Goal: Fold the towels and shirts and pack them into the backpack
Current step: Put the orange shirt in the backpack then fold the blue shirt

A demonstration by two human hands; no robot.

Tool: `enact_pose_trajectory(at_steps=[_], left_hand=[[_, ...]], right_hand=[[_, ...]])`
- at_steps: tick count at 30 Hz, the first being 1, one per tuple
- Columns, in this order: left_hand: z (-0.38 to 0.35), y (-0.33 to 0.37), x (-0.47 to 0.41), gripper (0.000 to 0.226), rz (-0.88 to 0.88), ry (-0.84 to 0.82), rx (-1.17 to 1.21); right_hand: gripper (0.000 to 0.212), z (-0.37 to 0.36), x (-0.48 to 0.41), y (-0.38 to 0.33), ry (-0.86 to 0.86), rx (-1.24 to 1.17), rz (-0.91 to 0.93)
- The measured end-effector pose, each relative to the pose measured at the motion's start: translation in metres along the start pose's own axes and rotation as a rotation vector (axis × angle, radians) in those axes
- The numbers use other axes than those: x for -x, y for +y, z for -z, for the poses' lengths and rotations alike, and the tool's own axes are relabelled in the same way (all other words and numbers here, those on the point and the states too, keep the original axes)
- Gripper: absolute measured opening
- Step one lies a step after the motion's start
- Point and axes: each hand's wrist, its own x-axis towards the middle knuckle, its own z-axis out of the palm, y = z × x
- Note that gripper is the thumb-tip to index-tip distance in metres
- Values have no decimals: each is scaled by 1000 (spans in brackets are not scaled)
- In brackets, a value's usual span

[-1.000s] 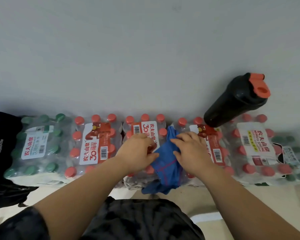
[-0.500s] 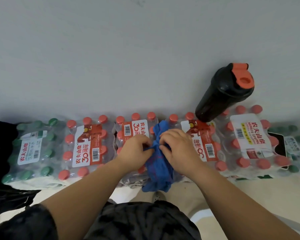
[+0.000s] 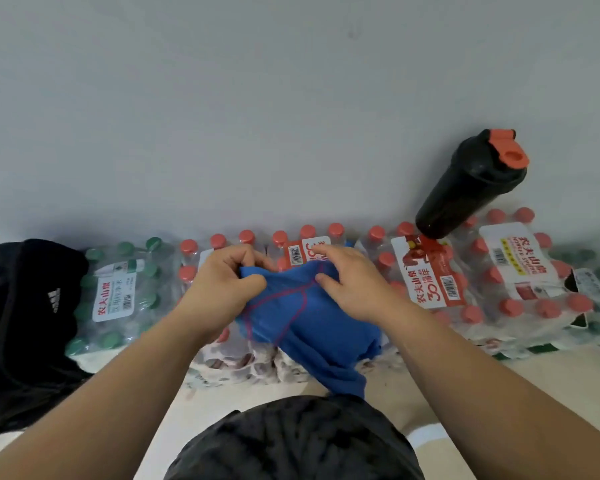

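Note:
A blue shirt (image 3: 312, 327) with pink stitching lies bunched over the packs of water bottles, its lower end hanging down toward my lap. My left hand (image 3: 222, 289) pinches the shirt's upper left edge between thumb and curled fingers. My right hand (image 3: 347, 282) holds the upper right part, thumb on the cloth and fingers over its top edge. A black backpack (image 3: 25, 323) with a white three-stripe logo sits at the far left, partly cut off by the frame.
Shrink-wrapped packs of red-capped bottles (image 3: 437, 282) and green-capped bottles (image 3: 118, 289) line the grey wall. A black shaker bottle (image 3: 471, 185) with an orange lid stands on the packs at the right. Pale floor (image 3: 551, 382) shows below.
Both hands have pulled apart, spreading the top of the blue shirt wider. The left hand now pinches a corner further left, and the cloth looks flatter than before.

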Motion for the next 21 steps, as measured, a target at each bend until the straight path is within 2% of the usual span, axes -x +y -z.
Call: enact_pose_trajectory(at_steps=[3,7,9,11,13,16,18,21], left_hand=[[36,-15,12,19,35,91,-50],[91,-51,29,25,123,242,-151],[113,-69,41,29,130,256,-212],[128,-85,53,35,119,249,-294],[139,-101,61,30,114,239,-405],[152,-119,71,24,115,214,-476],[160,-127,77,27,96,210,-503],[171,-132,82,22,94,167,-522]], right_hand=[[74,-26,-9,-9,-103,207,-39],[78,-64,-6,-24,-76,454,-98],[70,-78,-3,-32,10,551,-136],[50,-84,-4,-40,65,661,-156],[33,-87,-6,-49,66,734,-202],[20,-88,-2,-62,50,813,-224],[10,-88,5,-66,85,761,-181],[15,-88,21,-75,85,398,-169]])
